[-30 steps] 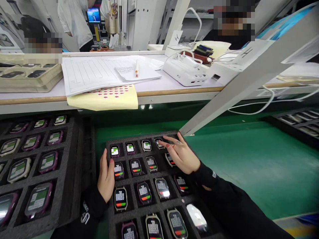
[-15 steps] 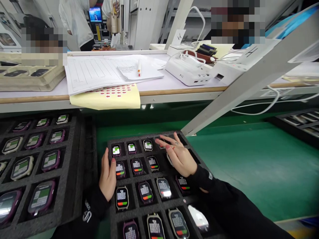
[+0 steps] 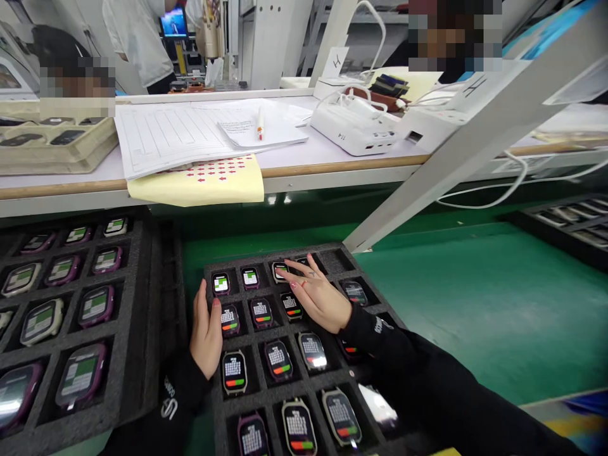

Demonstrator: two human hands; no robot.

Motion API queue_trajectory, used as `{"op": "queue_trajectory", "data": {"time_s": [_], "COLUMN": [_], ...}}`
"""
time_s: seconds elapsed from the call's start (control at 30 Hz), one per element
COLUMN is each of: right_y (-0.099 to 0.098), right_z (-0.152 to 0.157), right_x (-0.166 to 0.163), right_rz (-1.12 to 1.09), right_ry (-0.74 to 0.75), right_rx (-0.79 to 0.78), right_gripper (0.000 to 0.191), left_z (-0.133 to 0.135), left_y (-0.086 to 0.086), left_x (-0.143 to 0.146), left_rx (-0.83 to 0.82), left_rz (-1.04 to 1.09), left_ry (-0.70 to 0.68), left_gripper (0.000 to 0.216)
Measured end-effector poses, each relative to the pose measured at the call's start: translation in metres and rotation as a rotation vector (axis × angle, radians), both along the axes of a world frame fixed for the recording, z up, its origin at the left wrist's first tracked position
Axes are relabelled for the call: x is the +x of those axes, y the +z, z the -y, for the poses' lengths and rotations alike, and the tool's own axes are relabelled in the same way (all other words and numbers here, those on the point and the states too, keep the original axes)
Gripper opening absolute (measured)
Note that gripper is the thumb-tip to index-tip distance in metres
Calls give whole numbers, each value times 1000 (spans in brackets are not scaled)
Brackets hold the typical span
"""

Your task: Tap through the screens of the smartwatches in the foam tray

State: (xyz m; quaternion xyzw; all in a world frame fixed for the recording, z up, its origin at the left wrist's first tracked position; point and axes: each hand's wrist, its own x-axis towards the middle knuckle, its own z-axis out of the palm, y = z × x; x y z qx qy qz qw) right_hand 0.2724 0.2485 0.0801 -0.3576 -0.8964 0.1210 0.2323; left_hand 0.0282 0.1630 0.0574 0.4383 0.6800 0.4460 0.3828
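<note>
A dark grey foam tray (image 3: pixel 247 383) holds several smartwatches in square pockets. My left hand (image 3: pixel 206 339) grips the tray's left edge, thumb on the inner side and fingers along the outside. Over the far rows my right hand (image 3: pixel 323 301) is open with fingers spread, holding nothing. A fingertip is at the screen of a light-framed smartwatch (image 3: pixel 276 271) in the far row, partly covering it. To its left, two smartwatches (image 3: pixel 249 277) show green and white blocks. Nearer ones, such as a pale-framed smartwatch (image 3: pixel 234 372), show text with a red and green bar.
Another foam tray (image 3: pixel 126 329) of smartwatches stands at left. Beyond lies a shelf with papers (image 3: pixel 166 133), a marker (image 3: pixel 260 123) and a white box with cables (image 3: pixel 354 130). A slanted white post (image 3: pixel 427 171) rises at right. A further tray (image 3: pixel 546 231) lies far right on green surface.
My right hand has moved left, from the fourth smartwatch of the far row to the third, uncovering pockets at the right. My left hand stays on the tray edge.
</note>
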Motion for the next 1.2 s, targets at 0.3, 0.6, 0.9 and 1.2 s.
{"op": "queue_trajectory", "data": {"time_s": [0.3,0.6,0.9,1.2], "right_y": [5,13,5,17], "right_z": [0,1,-1,-2], "right_x": [0,-47,-60,-72], "right_rz": [-52,-24,35,26], "right_ry": [-8,153,167,183], "right_rx": [24,32,-12,-12], "right_gripper": [43,45,45,46], "left_z": [1,1,1,2], "left_y": [-4,-7,-10,-11], "left_x": [-1,-1,0,1], "left_rx": [48,101,112,136], "left_rz": [2,-4,20,18], "left_ry": [13,21,23,21], "left_gripper": [60,56,55,54]}}
